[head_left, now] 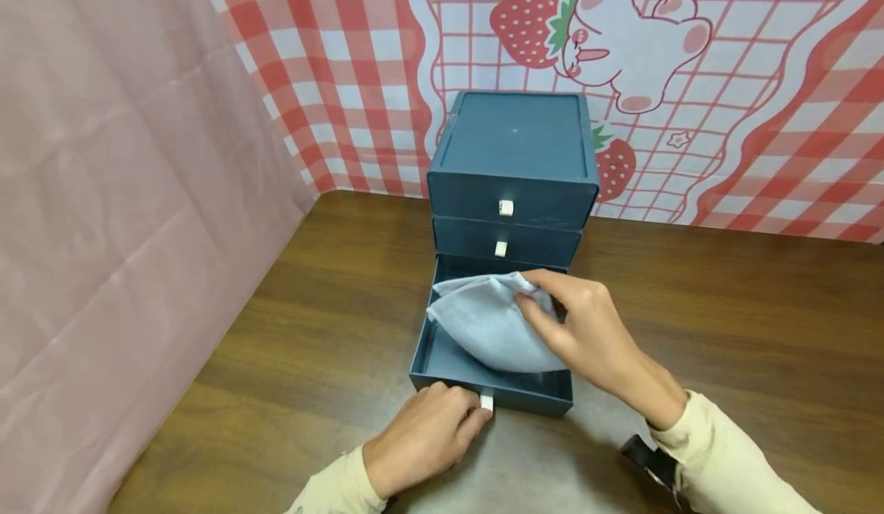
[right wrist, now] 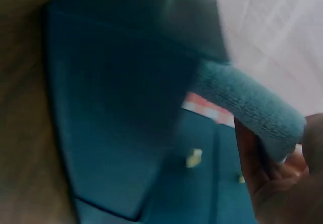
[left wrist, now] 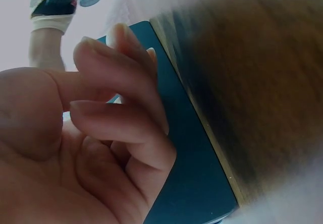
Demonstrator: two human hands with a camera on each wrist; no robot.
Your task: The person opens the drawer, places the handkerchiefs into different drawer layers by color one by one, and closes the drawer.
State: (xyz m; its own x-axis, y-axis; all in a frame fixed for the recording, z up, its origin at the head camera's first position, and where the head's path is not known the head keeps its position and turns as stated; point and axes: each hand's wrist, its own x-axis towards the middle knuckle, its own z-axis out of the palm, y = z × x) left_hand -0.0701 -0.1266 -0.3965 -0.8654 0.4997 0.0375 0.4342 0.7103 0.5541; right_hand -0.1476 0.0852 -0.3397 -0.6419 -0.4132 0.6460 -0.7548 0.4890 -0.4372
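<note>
A light blue folded cloth (head_left: pixel 493 328) hangs partly inside the pulled-out bottom drawer (head_left: pixel 530 402) of a dark blue drawer unit (head_left: pixel 514 134). My right hand (head_left: pixel 599 334) pinches the cloth's upper right edge between thumb and fingers. In the right wrist view the cloth (right wrist: pixel 252 105) looks fuzzy and rolls over at the fold. At the drawer's front, my left hand (head_left: pixel 431 431) holds the small white knob (head_left: pixel 486 401), its thumb against it. Curled fingers of the left hand (left wrist: pixel 116 128) show in the left wrist view, where the knob is mostly hidden.
Above the open drawer, two closed drawers bear white knobs, the top knob (head_left: pixel 506 208) and the middle knob (head_left: pixel 500 249). The unit stands on a brown wooden table (head_left: pixel 318 330). Behind it hangs a red-and-white checked cloth (head_left: pixel 366 77); a pink curtain (head_left: pixel 138 192) borders the left.
</note>
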